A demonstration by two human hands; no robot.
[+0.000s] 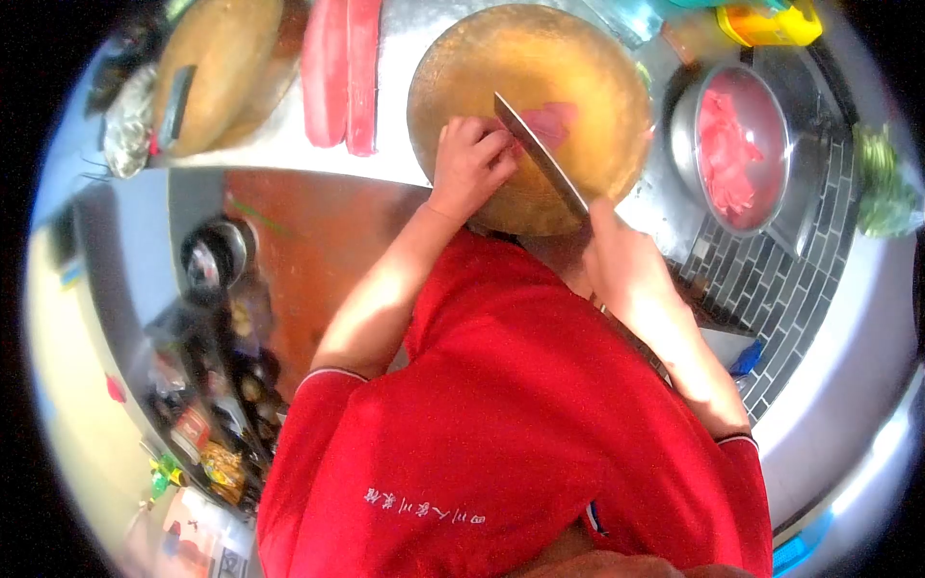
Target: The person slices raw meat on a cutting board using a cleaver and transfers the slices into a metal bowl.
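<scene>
Knife (541, 154): one, long-bladed, slanting across the round board (597, 87); handle gripped in the fingers of the right hand (621, 255).

Left hand (472, 164): one, on the board beside the blade; fingers bent, whether closed on a piece cannot be told.

Cut pieces (551, 123): pink, meat-like, a small flat cluster on the board, just right of the blade.

Pink slices (723, 154): a heap, inside the metal bowl (779, 183), right of the board; seemingly finished.

Long strips (328, 77): two, pink, side by side on the worktop (397, 58), left of the board; apparently unsliced.

Progress, as judged: partway; one heap cut, both strips remaining.
</scene>
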